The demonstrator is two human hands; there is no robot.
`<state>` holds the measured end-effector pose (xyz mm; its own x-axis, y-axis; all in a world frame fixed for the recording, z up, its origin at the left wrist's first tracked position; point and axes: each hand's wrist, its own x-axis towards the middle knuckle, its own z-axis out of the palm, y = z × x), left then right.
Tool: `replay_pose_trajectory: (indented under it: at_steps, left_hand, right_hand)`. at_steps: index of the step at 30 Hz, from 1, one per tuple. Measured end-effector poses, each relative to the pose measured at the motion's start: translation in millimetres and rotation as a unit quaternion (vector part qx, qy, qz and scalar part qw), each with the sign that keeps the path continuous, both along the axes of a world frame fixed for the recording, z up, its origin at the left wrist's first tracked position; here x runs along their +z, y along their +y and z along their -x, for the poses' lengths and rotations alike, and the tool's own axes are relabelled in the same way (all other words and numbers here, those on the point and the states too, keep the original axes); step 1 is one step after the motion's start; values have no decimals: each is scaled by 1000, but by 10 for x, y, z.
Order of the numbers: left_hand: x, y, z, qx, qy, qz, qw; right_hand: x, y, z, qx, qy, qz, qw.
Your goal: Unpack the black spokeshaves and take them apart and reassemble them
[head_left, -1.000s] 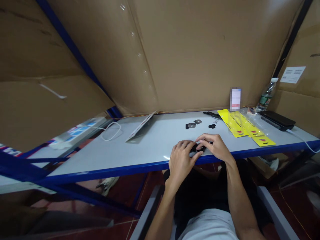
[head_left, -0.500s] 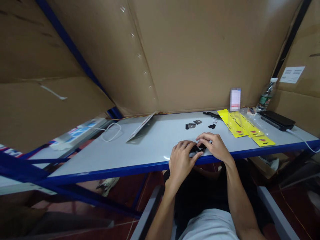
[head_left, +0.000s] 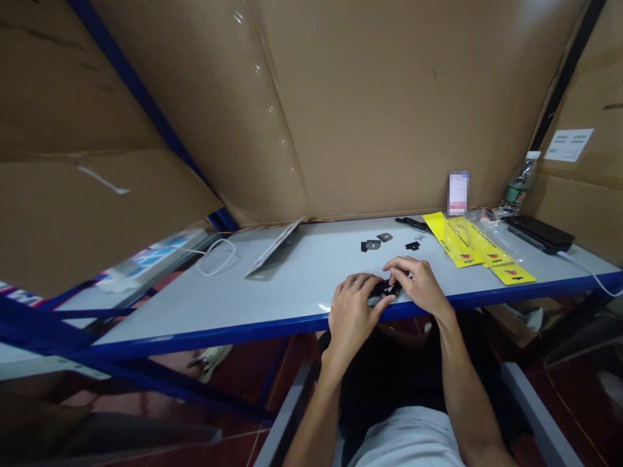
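A small, glossy black plastic part (head_left: 385, 289) lies at the table's front edge, partly covered by fingers; its exact kind is not clear. My left hand (head_left: 352, 306) grips it from the left, thumb along its near side and fingers over the far side. From the right, my right hand (head_left: 419, 283) bends over the same part, thumb and fingertips pinched on its top. Whether something tiny is between those fingertips is hidden. Beyond the hands lie dark flat plates (head_left: 373, 245), a small black piece (head_left: 413, 246) and a little pile of tiny metal pieces (head_left: 420, 237).
Yellow printed cards (head_left: 453, 241) in clear plastic lie to the right, beside a black elongated tool (head_left: 411, 224). Farther right are a black box-like device (head_left: 540, 233) with a white cable, a bottle (head_left: 520, 185) and a phone-like screen (head_left: 458, 193). A tilted flat sheet (head_left: 275, 248) stands left.
My right fingertips have shifted very slightly on the black part, uncovering a little more of it. My left hand stays in place.
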<state>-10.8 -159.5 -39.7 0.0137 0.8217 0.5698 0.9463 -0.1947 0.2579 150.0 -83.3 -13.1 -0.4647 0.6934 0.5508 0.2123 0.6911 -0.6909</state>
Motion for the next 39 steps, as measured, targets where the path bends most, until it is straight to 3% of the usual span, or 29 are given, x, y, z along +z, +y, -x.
replay_pose_trajectory:
  at_steps: [15, 39]
  left_hand:
    - [12, -13, -4, -1, 0, 0, 1000]
    - [9, -34, 65, -28, 4, 31, 999]
  right_hand:
    - [5, -4, -19, 5, 8, 56, 998]
    - [18, 1, -26, 6, 19, 76, 997]
